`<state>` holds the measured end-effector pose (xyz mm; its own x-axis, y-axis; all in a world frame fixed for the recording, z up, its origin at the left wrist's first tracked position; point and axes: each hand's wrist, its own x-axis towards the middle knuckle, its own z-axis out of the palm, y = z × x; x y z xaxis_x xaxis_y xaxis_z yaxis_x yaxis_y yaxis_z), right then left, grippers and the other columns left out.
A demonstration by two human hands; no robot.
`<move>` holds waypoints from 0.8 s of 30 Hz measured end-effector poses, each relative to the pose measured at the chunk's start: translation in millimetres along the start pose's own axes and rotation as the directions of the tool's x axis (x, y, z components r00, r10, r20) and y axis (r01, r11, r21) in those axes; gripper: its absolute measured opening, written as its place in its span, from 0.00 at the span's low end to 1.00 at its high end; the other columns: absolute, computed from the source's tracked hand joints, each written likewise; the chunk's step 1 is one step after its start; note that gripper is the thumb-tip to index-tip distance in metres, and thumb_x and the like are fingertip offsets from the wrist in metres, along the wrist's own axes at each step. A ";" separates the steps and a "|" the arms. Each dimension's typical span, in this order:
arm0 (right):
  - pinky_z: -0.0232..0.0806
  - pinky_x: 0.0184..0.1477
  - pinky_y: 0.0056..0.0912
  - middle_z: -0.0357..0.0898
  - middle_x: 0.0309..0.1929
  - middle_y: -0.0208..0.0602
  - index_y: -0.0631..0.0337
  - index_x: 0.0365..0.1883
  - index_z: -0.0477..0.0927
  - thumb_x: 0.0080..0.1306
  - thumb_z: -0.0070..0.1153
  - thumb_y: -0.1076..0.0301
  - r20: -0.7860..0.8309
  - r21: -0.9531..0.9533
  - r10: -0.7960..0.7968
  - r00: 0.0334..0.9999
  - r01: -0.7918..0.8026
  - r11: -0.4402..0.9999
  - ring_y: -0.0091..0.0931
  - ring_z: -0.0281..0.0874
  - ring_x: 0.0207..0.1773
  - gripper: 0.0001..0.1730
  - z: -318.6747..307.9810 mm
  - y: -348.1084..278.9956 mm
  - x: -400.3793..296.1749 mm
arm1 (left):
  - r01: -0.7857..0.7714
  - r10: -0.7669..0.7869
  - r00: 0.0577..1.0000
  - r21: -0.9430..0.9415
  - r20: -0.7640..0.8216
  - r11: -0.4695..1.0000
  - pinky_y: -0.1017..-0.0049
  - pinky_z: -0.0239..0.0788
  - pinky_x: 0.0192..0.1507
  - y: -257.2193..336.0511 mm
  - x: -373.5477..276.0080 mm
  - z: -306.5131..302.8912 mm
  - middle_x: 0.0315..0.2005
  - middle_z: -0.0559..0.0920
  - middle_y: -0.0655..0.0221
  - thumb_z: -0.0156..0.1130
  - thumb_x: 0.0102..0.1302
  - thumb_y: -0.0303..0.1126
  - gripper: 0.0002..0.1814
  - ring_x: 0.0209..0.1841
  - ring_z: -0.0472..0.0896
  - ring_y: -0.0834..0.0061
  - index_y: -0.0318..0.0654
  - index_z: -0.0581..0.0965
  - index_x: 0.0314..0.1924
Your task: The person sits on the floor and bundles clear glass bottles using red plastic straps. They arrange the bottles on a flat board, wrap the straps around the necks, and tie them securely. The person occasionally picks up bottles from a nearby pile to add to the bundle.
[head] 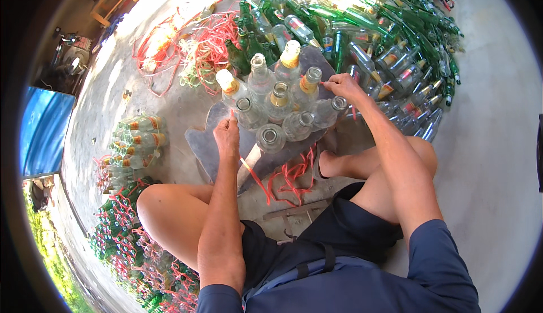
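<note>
Several clear glass bottles (270, 138) stand upright in a tight group on a dark, irregular board (199, 137) before my knees. Some have yellow labels around their necks. At the group's left side, my left hand (228, 137) pinches a red plastic strap (256, 180), whose tail hangs down toward a loose tangle below the board. My right hand (345, 87), at the far right side of the group, pinches a short visible red end of strap (323, 83). How the strap runs around the bottles is mostly hidden by the glass.
A large heap of green and clear bottles (398, 58) spreads beyond the board and to the right. Red strapping (218, 33) lies tangled at the back. Tied bottle bundles (140, 137) stand at left, with many strapped green bottles (116, 224) nearer me.
</note>
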<state>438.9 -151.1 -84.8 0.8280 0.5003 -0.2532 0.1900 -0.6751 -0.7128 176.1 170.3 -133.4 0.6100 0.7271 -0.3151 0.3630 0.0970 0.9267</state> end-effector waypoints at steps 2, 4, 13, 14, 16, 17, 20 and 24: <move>0.73 0.43 0.36 0.87 0.31 0.35 0.67 0.40 0.91 0.73 0.65 0.57 0.010 0.073 0.029 1.000 -0.030 0.997 0.25 0.83 0.38 0.18 7.0 3.2 -13.6 | 0.033 -0.032 0.999 -0.054 0.017 0.998 0.78 0.54 0.16 -4.9 -15.6 1.0 0.20 0.74 0.80 0.65 0.76 0.41 0.13 0.15 0.64 0.87 0.40 0.85 0.36; 0.72 0.43 0.32 0.87 0.32 0.30 0.66 0.40 0.90 0.74 0.67 0.60 0.003 0.192 0.059 0.998 -0.059 0.980 0.21 0.80 0.39 0.15 17.3 6.2 -21.2 | 0.021 -0.019 1.000 -0.078 0.025 0.997 0.78 0.53 0.16 -11.1 -27.7 0.9 0.20 0.74 0.79 0.63 0.78 0.41 0.13 0.15 0.64 0.87 0.40 0.85 0.38; 0.76 0.47 0.41 0.92 0.36 0.46 0.66 0.41 0.91 0.70 0.63 0.57 -0.157 0.192 0.062 0.986 -0.031 0.981 0.33 0.89 0.41 0.18 41.0 25.9 -53.3 | 0.050 -0.051 0.998 -0.047 -0.021 0.998 0.73 0.62 0.26 -13.4 -70.3 4.6 0.20 0.78 0.74 0.58 0.76 0.36 0.16 0.23 0.72 0.82 0.31 0.86 0.36; 0.77 0.47 0.42 0.92 0.37 0.47 0.65 0.42 0.91 0.70 0.63 0.56 -0.159 0.131 0.059 0.985 -0.038 0.991 0.36 0.89 0.42 0.19 42.8 17.2 -60.4 | 0.036 -0.036 0.998 -0.001 -0.049 0.999 0.72 0.63 0.27 -20.6 -73.1 0.3 0.20 0.78 0.73 0.58 0.76 0.36 0.17 0.23 0.73 0.81 0.31 0.86 0.36; 0.77 0.49 0.45 0.92 0.38 0.49 0.64 0.43 0.91 0.71 0.63 0.53 -0.182 0.048 0.057 0.982 -0.049 0.998 0.41 0.90 0.44 0.20 39.8 10.9 -69.0 | 0.005 -0.004 0.999 0.010 -0.051 1.000 0.70 0.65 0.28 -28.0 -78.0 3.2 0.20 0.79 0.72 0.57 0.75 0.35 0.17 0.23 0.74 0.79 0.30 0.86 0.36; 0.77 0.49 0.47 0.92 0.39 0.50 0.63 0.42 0.91 0.71 0.62 0.52 -0.186 0.031 0.058 0.981 -0.054 0.998 0.43 0.90 0.45 0.20 40.5 6.9 -72.6 | -0.011 0.011 0.999 0.015 -0.053 1.000 0.69 0.66 0.28 -31.7 -80.4 4.1 0.20 0.79 0.71 0.57 0.75 0.35 0.17 0.24 0.75 0.78 0.30 0.86 0.36; 0.77 0.51 0.49 0.90 0.40 0.54 0.60 0.41 0.91 0.73 0.60 0.52 -0.203 0.025 0.114 0.973 -0.112 0.993 0.46 0.90 0.48 0.20 38.6 4.6 -88.1 | -0.006 0.006 1.000 -0.001 -0.006 1.000 0.70 0.67 0.30 -22.4 -99.5 20.6 0.22 0.81 0.69 0.56 0.74 0.34 0.16 0.25 0.77 0.78 0.31 0.87 0.37; 0.77 0.55 0.56 0.89 0.46 0.57 0.57 0.44 0.89 0.76 0.53 0.55 -0.231 -0.063 0.136 0.964 -0.154 0.986 0.55 0.87 0.53 0.18 53.9 -12.3 -105.7 | -0.041 0.041 0.999 0.011 -0.016 0.999 0.64 0.72 0.35 -38.4 -100.7 17.3 0.26 0.84 0.60 0.56 0.74 0.34 0.16 0.29 0.80 0.70 0.30 0.86 0.37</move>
<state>320.6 -166.5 -84.5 0.9452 0.2656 -0.1899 0.0933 -0.7770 -0.6226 112.9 81.5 -140.8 0.6129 0.7412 -0.2738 0.3460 0.0597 0.9363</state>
